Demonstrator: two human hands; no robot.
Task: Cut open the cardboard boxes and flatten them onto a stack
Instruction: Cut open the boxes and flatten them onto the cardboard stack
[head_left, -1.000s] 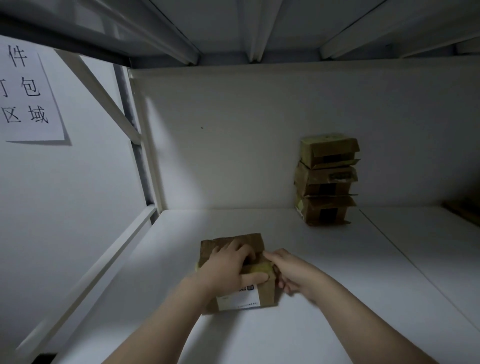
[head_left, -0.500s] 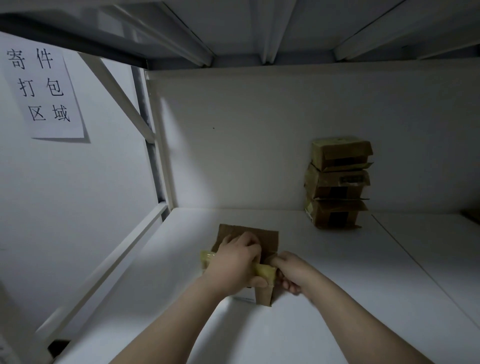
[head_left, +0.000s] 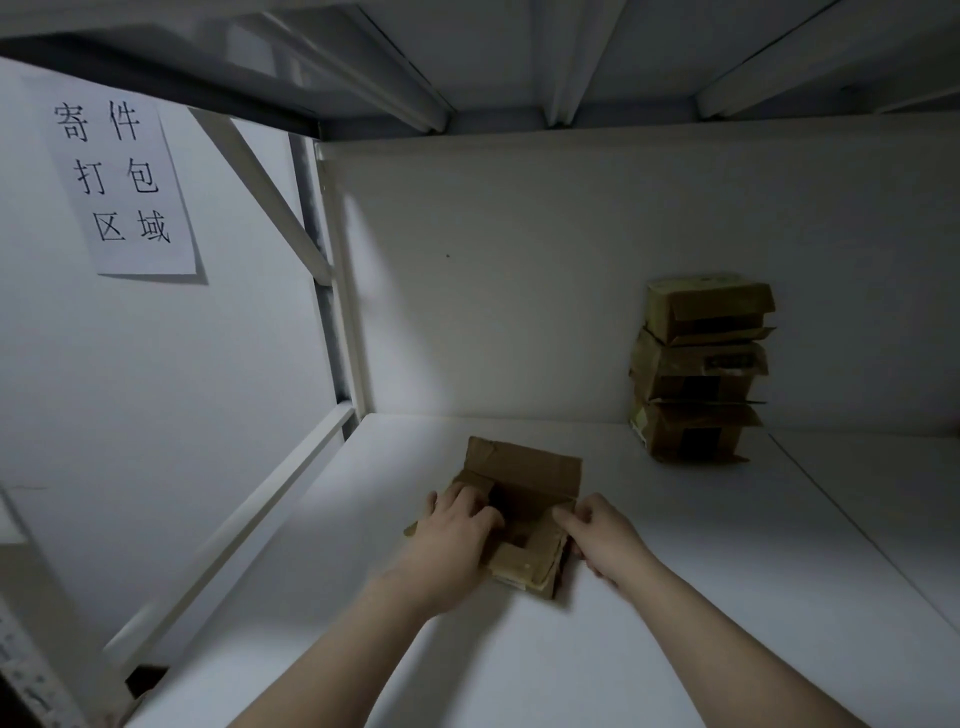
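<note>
Opened up since the earlier frame: far flap (head_left: 524, 460) now stands up and the cardboard box (head_left: 522, 564) gapes, where the left hand lay across its closed top. Left hand (head_left: 457, 535) grips the left wall, fingers curled inside. Right hand (head_left: 602, 540) pinches the right edge. Box sits front-centre on the white shelf (head_left: 675, 597). Risk: an uneven pull tears a panel or skids it toward the front edge. Stacked boxes (head_left: 696, 369) stand against the back wall, well apart; nothing blocks.

The white shelf (head_left: 675, 571) carries two things. Near its front, left of middle, lies an opened cardboard box (head_left: 524, 478), flaps spread. Well apart from it, at the back right against the rear wall (head_left: 493, 286), stands a stack (head_left: 696, 374) of three boxes (only the bottom one touches the shelf).
</note>
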